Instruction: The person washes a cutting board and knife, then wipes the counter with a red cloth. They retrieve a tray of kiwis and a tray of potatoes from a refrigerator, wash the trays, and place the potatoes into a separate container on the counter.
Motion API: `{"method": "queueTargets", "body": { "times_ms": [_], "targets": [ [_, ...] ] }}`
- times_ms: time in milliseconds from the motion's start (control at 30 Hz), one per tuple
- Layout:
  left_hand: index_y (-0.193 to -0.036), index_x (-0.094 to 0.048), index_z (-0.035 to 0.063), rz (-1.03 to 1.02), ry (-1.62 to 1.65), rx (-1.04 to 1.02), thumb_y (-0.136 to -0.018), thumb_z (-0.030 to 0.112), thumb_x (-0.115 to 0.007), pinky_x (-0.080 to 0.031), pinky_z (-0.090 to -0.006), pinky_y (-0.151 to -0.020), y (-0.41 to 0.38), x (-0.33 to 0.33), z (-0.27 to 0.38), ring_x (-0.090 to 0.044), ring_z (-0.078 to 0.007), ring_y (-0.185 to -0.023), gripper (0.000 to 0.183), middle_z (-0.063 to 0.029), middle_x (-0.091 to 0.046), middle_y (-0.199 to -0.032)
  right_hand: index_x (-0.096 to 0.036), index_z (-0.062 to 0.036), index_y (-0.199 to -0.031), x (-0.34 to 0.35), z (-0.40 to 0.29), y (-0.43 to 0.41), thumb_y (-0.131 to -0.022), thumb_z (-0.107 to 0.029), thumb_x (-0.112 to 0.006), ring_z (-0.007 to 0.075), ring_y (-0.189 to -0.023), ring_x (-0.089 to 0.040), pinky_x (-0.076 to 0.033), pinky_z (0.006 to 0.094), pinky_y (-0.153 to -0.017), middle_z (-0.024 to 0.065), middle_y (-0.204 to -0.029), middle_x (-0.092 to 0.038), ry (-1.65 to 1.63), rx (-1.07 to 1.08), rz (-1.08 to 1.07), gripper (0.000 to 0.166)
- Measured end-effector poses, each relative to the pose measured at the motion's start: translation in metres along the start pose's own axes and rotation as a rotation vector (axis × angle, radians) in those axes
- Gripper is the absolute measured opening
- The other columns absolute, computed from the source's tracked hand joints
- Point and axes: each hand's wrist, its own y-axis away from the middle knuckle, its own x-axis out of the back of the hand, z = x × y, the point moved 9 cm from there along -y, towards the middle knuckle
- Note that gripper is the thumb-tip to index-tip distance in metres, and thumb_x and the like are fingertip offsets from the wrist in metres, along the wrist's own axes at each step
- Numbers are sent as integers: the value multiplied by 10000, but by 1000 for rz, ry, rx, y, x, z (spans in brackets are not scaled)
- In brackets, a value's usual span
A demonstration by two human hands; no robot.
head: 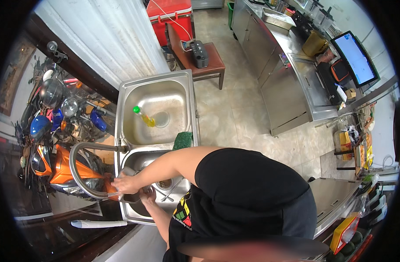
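My right hand (126, 184) grips a grey container (128, 171) under the end of the curved metal faucet (73, 163). My left hand (148, 194) is at the container's near side, below my right forearm. The hands hide much of the container, so its exact kind cannot be told. Both hands are over the near basin (144, 209) of a double stainless-steel sink. A round drain or strainer with brown matter (165, 184) and thin metal utensils (167, 197) lie in this basin. A green scouring pad (183, 140) rests on the divider's right end.
In the far basin (177, 88) lies a green-capped bottle (144, 117) with yellow liquid. A white-handled tool (99, 224) juts out beside the sink. Motorcycles (65, 163) stand behind glass at left. A chair (214, 59) bears a black device (200, 54). A steel counter (283, 95) stands at right.
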Motion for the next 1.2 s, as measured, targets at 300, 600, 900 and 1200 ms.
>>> {"method": "queueTargets", "body": {
  "times_ms": [300, 600, 900, 1200],
  "targets": [
    [-1105, -515, 82, -69, 50, -459, -864, 200, -483, -449, -332, -815, 15, 1, 44, -557, -190, -910, 270, -74, -596, -967, -529, -193, -1169, 33, -1, 53, -766, -163, -538, 371, -1140, -421, -338, 443, -942, 217, -1245, -431, -36, 374, 433, 404],
    [-1031, -603, -24, 423, -790, -1225, -790, -9, -507, -411, -297, -896, 157, -16, 77, -560, -245, -1022, 259, -159, -588, -1079, -524, 10, -1046, 43, 189, 91, -848, -346, -504, 278, -1019, -535, -419, 346, -858, 186, -1080, -551, -611, -547, 374, 408],
    [-1119, -554, 14, 562, -1198, -1514, -733, -2, -565, -412, -353, -924, 230, -47, 57, -543, -278, -1052, 386, -146, -570, -1117, -506, 18, -907, 34, 251, -55, -885, -338, -446, 128, -489, -501, -391, 259, -395, 116, -688, -588, -1159, -844, 133, 362],
    [-1108, -543, -48, 575, -909, -1373, -824, -35, -470, -414, -332, -928, 238, -47, 38, -515, -246, -1080, 293, -160, -536, -1157, -551, -93, -1006, -63, 146, 95, -730, -651, -512, 190, -802, -579, -468, 352, -622, 141, -865, -593, -990, -740, -404, 623]
  ]
}}
